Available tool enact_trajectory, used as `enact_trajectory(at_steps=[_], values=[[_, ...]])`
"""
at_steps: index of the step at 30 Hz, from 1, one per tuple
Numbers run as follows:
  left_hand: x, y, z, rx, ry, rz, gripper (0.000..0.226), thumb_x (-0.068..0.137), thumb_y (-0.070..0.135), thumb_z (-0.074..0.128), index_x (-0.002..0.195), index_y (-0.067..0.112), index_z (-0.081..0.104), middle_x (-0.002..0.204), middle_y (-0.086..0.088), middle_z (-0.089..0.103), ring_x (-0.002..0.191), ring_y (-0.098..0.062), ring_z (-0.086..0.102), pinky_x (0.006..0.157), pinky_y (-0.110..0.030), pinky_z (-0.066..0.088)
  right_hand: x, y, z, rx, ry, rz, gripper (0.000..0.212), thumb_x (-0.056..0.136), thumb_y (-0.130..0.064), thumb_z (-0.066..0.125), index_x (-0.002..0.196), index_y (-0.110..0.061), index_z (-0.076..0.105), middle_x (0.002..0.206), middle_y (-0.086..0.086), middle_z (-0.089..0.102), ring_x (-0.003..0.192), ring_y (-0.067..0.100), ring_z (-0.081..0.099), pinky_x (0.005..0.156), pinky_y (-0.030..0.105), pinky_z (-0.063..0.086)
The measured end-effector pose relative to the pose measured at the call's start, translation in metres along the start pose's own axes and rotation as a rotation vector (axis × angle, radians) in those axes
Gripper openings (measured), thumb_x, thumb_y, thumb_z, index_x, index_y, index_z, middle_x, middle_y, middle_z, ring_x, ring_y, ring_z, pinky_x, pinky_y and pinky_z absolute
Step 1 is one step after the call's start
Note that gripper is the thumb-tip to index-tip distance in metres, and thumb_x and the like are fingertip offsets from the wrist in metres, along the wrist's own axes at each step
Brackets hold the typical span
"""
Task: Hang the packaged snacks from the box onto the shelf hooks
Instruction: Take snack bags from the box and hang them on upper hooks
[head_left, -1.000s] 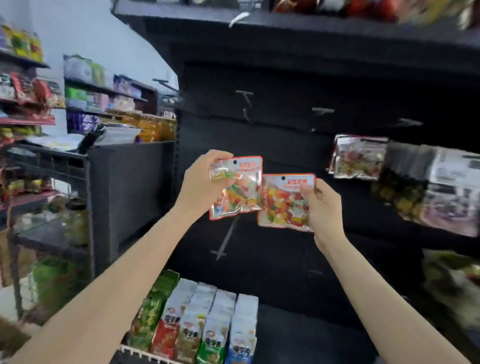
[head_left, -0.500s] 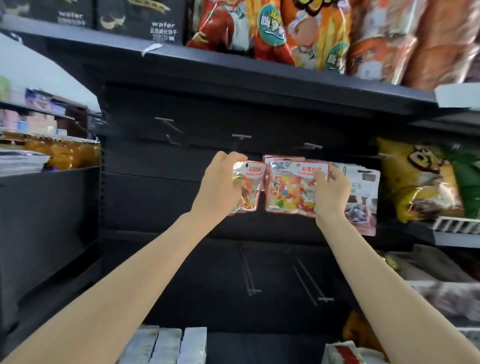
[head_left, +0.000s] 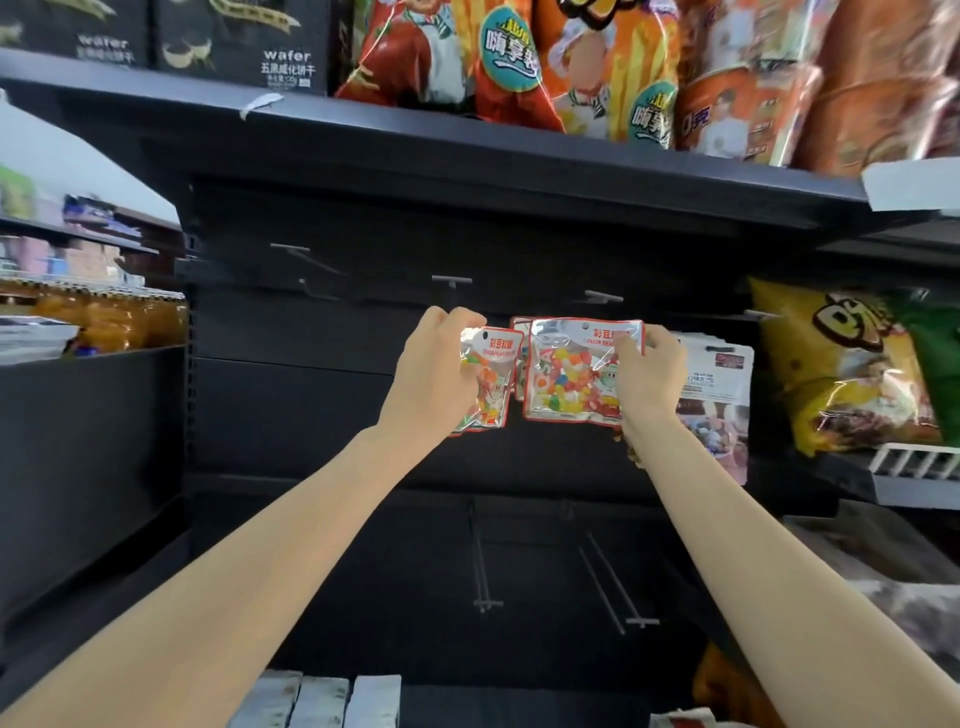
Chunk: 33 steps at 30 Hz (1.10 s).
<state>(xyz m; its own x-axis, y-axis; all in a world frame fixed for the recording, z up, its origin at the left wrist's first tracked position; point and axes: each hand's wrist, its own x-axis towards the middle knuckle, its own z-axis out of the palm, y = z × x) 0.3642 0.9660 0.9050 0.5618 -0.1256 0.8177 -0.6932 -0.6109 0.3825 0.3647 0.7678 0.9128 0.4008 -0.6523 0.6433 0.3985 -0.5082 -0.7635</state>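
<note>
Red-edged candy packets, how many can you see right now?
3: one packet in the left hand, one in the right hand, one edge behind; more may be hidden.

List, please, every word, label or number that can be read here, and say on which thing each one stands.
"wafer": black box on the top shelf, and again on the black box beside it.
"彩豆": red-edged candy packet held by the right hand; the English line below is partly covered.
Packet in the left hand: print too blurred.
Orange snack bags: large characters cut off or blurred.
</note>
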Motion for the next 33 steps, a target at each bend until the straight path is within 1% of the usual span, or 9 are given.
enact_trajectory(at_steps=[4,9,13,16,20,26,29,32,33], values=[[0.001,0.005,0.006,0.03,0.032,-0.016,0.043,0.088,0.007,0.061,0.128,0.018,0.051,0.123,-0.004,0.049,0.114,-0.015,0.048,0.081,-0.015,0.032,0.009,0.008,-0.002,-0.045,-0.023,-0.054,0.014,0.097,-0.018,0.05,0.084,-0.013,0.054,0.072,-0.001,0.05,0.056,0.007,0.041,0.05,0.021,0.031],[0.001,0.011,0.015,0.054,0.058,-0.03,0.042,0.089,0.007,0.061,0.128,0.018,0.051,0.122,-0.003,0.049,0.112,-0.012,0.048,0.073,-0.005,0.03,0.016,0.01,-0.007,-0.127,-0.087,-0.14,0.008,0.095,-0.016,0.051,0.089,-0.013,0.055,0.079,-0.004,0.055,0.066,0.007,0.05,0.054,0.02,0.036],[0.0,0.016,0.019,0.053,0.09,-0.053,0.042,0.087,0.007,0.063,0.126,0.018,0.053,0.12,-0.004,0.051,0.111,-0.013,0.05,0.077,-0.013,0.033,0.021,0.018,-0.007,-0.125,-0.114,-0.181,0.009,0.094,-0.016,0.052,0.094,-0.01,0.059,0.087,0.005,0.061,0.076,0.017,0.054,0.06,0.028,0.04],[0.001,0.018,0.021,0.047,0.113,-0.074,0.041,0.086,0.006,0.063,0.125,0.017,0.054,0.118,-0.005,0.051,0.109,-0.013,0.05,0.076,-0.013,0.034,0.024,0.02,-0.007,-0.111,-0.13,-0.189,0.01,0.094,-0.017,0.052,0.095,-0.01,0.059,0.091,0.006,0.063,0.08,0.02,0.057,0.061,0.028,0.042],[0.001,0.02,0.028,0.052,0.108,-0.085,0.041,0.087,0.006,0.062,0.126,0.017,0.053,0.118,-0.005,0.051,0.109,-0.014,0.051,0.072,-0.009,0.033,0.025,0.019,-0.007,-0.108,-0.142,-0.207,0.008,0.095,-0.017,0.053,0.094,-0.01,0.058,0.09,0.004,0.061,0.069,0.008,0.052,0.053,0.016,0.038],[0.005,0.019,0.026,0.026,0.077,-0.076,0.042,0.086,0.005,0.063,0.125,0.016,0.054,0.117,-0.005,0.051,0.109,-0.014,0.051,0.079,-0.016,0.037,0.024,0.019,-0.002,-0.098,-0.115,-0.191,0.011,0.096,-0.015,0.053,0.096,-0.006,0.058,0.083,0.003,0.059,0.06,0.005,0.049,0.05,0.014,0.036],[0.011,0.019,0.024,0.032,0.061,-0.063,0.042,0.086,0.005,0.063,0.126,0.017,0.053,0.117,-0.005,0.05,0.109,-0.014,0.051,0.078,-0.016,0.037,0.025,0.016,0.005,-0.147,-0.105,-0.195,0.014,0.096,-0.014,0.051,0.109,-0.008,0.054,0.093,0.002,0.057,0.068,0.005,0.051,0.055,0.016,0.037],[0.018,0.017,0.023,0.042,0.048,-0.049,0.042,0.087,0.008,0.062,0.127,0.018,0.053,0.118,-0.004,0.049,0.108,-0.012,0.05,0.079,-0.016,0.036,0.029,0.018,0.017,-0.192,-0.131,-0.253,0.031,0.094,-0.002,0.049,0.124,-0.007,0.041,0.099,0.01,0.059,0.08,0.016,0.057,0.06,0.022,0.045],[0.02,0.016,0.022,0.044,0.044,-0.042,0.041,0.088,0.007,0.061,0.127,0.019,0.052,0.118,-0.003,0.049,0.107,-0.011,0.049,0.078,-0.016,0.036,0.031,0.02,0.023,-0.244,-0.157,-0.267,0.035,0.093,0.001,0.049,0.126,-0.005,0.041,0.105,0.013,0.059,0.089,0.02,0.058,0.067,0.027,0.049]])
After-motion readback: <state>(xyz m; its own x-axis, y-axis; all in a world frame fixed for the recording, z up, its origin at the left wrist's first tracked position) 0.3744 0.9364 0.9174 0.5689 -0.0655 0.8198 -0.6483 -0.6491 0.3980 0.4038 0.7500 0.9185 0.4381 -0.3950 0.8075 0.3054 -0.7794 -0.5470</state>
